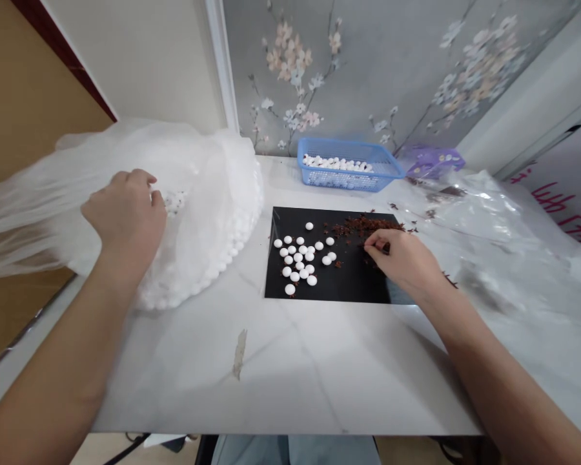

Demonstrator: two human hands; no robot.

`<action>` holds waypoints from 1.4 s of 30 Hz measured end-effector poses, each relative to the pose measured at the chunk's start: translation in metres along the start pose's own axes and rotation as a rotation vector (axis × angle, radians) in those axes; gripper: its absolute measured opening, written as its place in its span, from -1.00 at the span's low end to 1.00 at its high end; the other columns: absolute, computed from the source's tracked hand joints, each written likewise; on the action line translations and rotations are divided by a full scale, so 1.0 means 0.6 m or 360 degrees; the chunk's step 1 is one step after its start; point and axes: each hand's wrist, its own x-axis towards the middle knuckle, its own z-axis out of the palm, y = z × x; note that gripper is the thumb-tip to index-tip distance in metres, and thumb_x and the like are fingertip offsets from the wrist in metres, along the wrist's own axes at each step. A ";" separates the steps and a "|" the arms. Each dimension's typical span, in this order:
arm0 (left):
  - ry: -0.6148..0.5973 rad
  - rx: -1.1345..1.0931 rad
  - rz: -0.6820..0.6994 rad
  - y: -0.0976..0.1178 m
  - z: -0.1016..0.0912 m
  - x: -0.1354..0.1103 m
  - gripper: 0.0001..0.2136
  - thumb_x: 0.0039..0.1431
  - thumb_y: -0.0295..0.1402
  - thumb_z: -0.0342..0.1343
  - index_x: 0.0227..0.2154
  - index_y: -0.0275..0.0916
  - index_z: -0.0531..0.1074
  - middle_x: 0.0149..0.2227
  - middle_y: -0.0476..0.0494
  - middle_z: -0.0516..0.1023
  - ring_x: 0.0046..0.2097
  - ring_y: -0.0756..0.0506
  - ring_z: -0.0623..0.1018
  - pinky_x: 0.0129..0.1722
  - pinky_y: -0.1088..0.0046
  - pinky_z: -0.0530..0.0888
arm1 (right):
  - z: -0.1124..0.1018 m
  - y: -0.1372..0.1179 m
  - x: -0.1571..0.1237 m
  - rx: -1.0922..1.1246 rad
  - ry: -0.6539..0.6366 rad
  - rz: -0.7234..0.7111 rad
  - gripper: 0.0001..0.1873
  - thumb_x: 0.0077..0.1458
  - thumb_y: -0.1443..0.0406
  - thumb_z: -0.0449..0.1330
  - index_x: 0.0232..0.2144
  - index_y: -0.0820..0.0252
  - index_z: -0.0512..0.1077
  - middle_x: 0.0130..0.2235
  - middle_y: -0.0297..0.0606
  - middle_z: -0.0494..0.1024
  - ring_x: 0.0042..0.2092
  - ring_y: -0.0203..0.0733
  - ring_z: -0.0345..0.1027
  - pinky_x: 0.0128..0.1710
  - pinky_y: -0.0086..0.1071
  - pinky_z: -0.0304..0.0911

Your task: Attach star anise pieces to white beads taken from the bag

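White balls [297, 258], round and smooth: a loose cluster on the left half of a rectangular black mat [353, 284], a few lying slightly apart.
Reddish-brown flakes [368, 225]: heaped along the mat's upper right edge, strays beyond it.
Hands, two, bare. Right hand [407, 257]: over the mat's right side, beside the flakes, thumb and forefinger drawn together; whether anything is pinched, cannot tell. Left hand [126, 210]: over a white mesh bag [213, 187], fingers bent, tips partly hidden; grip cannot be told. Dark-specked white pieces [175, 202] show just beside its thumb; more white balls bulge along the bag's lower right edge.
Blue plastic basket [390, 170]: behind the mat, holding white balls.
Purple packet [433, 161]: right of the basket.
Clear plastic bag [494, 219]: crumpled, at right.
Worktop [281, 368]: white, grey-veined.
Wallpaper [392, 51]: grey, blossom-patterned, behind.
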 end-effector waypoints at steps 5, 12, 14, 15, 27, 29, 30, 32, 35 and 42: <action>0.0267 -0.0126 -0.0031 0.022 -0.021 -0.010 -0.73 0.15 -0.28 -0.13 -0.13 -0.22 0.33 -0.14 -0.12 0.45 -0.23 -0.12 0.44 -0.27 0.33 0.30 | -0.003 -0.008 -0.003 -0.0003 0.0036 -0.0017 -0.87 -0.06 0.32 0.05 -0.47 0.13 0.40 -0.41 -0.31 0.48 -0.45 -0.25 0.27 -0.52 -0.43 0.02; 0.0435 -0.0382 0.0236 0.039 -0.018 -0.018 -0.76 0.15 -0.34 -0.08 -0.17 -0.27 0.37 -0.19 -0.12 0.48 -0.19 -0.07 0.47 -0.24 0.42 0.34 | 0.001 -0.009 -0.001 0.0042 0.0124 -0.0062 -0.87 -0.02 0.29 0.03 -0.44 0.14 0.38 -0.42 -0.28 0.51 -0.47 -0.22 0.30 -0.50 -0.40 0.08; 0.0453 -0.0479 0.0310 0.041 -0.014 -0.018 -0.78 0.15 -0.35 -0.08 -0.19 -0.29 0.37 -0.21 -0.11 0.48 -0.23 -0.03 0.48 -0.28 0.48 0.36 | 0.004 -0.008 -0.001 0.0101 0.0150 -0.0088 -0.88 -0.03 0.29 0.04 -0.43 0.15 0.37 -0.42 -0.28 0.51 -0.47 -0.22 0.30 -0.47 -0.39 0.12; 0.0459 -0.0519 0.0339 0.041 -0.011 -0.018 -0.79 0.15 -0.36 -0.08 -0.20 -0.30 0.37 -0.22 -0.11 0.48 -0.25 -0.01 0.48 -0.30 0.50 0.36 | 0.004 -0.007 -0.001 0.0139 0.0168 -0.0102 -0.88 -0.03 0.30 0.04 -0.43 0.15 0.37 -0.42 -0.29 0.51 -0.48 -0.23 0.31 -0.46 -0.39 0.13; 0.0679 -0.0883 0.0661 0.062 -0.010 -0.039 -0.78 0.17 -0.36 -0.07 -0.17 -0.29 0.37 -0.22 -0.15 0.46 -0.21 -0.01 0.45 -0.28 0.48 0.45 | 0.000 -0.014 0.000 0.0506 0.0151 -0.0020 -0.86 -0.14 0.30 0.18 -0.44 0.19 0.48 -0.45 -0.30 0.53 -0.54 -0.29 0.28 -0.43 -0.39 0.23; 0.0595 -0.1103 0.0720 0.081 -0.018 -0.058 -0.78 0.16 -0.37 -0.04 -0.16 -0.27 0.38 -0.21 -0.14 0.46 -0.18 -0.01 0.44 -0.23 0.48 0.45 | -0.002 -0.014 -0.001 0.0520 0.0118 -0.0019 -0.85 -0.13 0.33 0.16 -0.42 0.20 0.48 -0.45 -0.29 0.53 -0.53 -0.29 0.29 -0.42 -0.38 0.23; 0.0492 -0.1264 0.0733 0.093 -0.022 -0.070 -0.79 0.16 -0.38 -0.03 -0.16 -0.25 0.39 -0.21 -0.13 0.46 -0.19 -0.01 0.45 -0.22 0.48 0.45 | -0.002 -0.015 -0.001 0.0527 0.0114 -0.0025 -0.86 -0.12 0.34 0.15 -0.42 0.19 0.48 -0.45 -0.29 0.53 -0.52 -0.29 0.29 -0.41 -0.38 0.23; 0.0165 -0.1666 0.0694 0.117 -0.028 -0.096 -0.81 0.14 -0.36 0.01 -0.20 -0.22 0.42 -0.22 -0.10 0.45 -0.23 0.01 0.47 -0.24 0.49 0.46 | -0.003 -0.017 -0.003 0.0538 0.0136 -0.0057 -0.88 -0.10 0.32 0.16 -0.44 0.18 0.48 -0.47 -0.30 0.52 -0.52 -0.28 0.28 -0.41 -0.38 0.23; -0.0481 -0.2217 0.0503 0.147 -0.031 -0.136 -0.84 0.10 -0.31 0.05 -0.27 -0.20 0.44 -0.21 -0.09 0.44 -0.22 0.01 0.47 -0.25 0.52 0.44 | -0.006 -0.026 -0.011 0.0620 0.0196 -0.0129 -0.88 -0.07 0.26 0.18 -0.47 0.19 0.47 -0.52 -0.32 0.48 -0.56 -0.31 0.24 -0.46 -0.39 0.21; -0.1739 -0.2818 -0.0018 0.173 -0.018 -0.188 -0.78 0.05 -0.26 0.13 -0.23 -0.19 0.41 -0.27 -0.05 0.51 -0.21 0.00 0.51 -0.22 0.53 0.39 | -0.005 -0.076 -0.051 0.1107 0.0282 -0.0486 -0.91 0.04 0.26 0.15 -0.42 0.17 0.39 -0.40 -0.33 0.45 -0.57 -0.42 0.16 -0.59 -0.49 0.12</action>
